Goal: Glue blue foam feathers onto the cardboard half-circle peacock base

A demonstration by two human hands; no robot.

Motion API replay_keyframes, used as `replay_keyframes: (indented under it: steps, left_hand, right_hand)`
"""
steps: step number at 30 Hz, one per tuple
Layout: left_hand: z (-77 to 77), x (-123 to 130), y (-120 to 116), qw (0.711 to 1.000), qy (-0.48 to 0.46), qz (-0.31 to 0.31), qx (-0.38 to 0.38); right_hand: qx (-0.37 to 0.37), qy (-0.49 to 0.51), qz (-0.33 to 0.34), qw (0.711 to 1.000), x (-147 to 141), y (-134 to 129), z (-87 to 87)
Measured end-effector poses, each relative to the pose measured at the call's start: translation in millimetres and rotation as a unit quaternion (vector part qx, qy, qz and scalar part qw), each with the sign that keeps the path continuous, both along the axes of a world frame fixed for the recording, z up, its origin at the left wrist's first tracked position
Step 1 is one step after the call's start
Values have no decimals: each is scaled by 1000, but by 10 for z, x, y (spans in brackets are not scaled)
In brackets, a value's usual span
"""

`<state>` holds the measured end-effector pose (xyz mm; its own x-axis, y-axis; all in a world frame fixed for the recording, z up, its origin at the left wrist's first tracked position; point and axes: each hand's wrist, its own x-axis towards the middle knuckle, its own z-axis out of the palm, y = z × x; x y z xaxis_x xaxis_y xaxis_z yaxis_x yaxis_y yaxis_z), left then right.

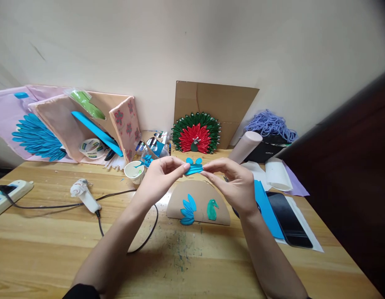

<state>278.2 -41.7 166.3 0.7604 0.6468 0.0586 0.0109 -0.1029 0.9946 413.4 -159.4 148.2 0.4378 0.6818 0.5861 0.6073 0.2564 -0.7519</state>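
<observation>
Left hand (163,176), right hand (234,182) pinching small glossy blue strip (194,168); brown semicircular cardboard (199,203) below.

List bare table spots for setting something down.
Bare tabletop: front left, between power strip, glue gun and left forearm; front right, between right forearm and phone; front middle, below cardboard half-disc, but flecked. Crowded: back, from paper cup to red-and-green fan; right side, around phone.
</observation>
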Motion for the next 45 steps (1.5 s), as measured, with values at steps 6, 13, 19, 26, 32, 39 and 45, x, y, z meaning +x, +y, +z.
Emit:
replay_keyframes:
  steps: [6, 13, 19, 26, 32, 39, 45]
  left_hand:
    - [1, -2, -11, 1000, -1, 6, 7]
    - [-9, 1, -4, 1000, 3, 0, 11]
    - [-14, 2, 6, 1000, 3, -7, 16]
    - [-13, -2, -1, 1000, 6, -14, 17]
    - [-21, -3, 10, 999, 17, -39, 12]
    - [-12, 4, -2, 998, 22, -62, -5]
    - [-19, 23, -27, 998, 14, -65, -18]
  right_hand:
    - [-6, -13, 2, 1000, 8, -14, 13]
    - [-1, -32, 3, 999, 16, -15, 17]
    - [-11, -17, 4, 1000, 22, -11, 10]
    - [-10, 4, -1, 1000, 20, -15, -11]
    - [-3, -13, 2, 1000, 31, -29, -2]
    - [4, -43, 7, 999, 39, -53, 25]
    - [0, -66, 11, 998, 40, -71, 50]
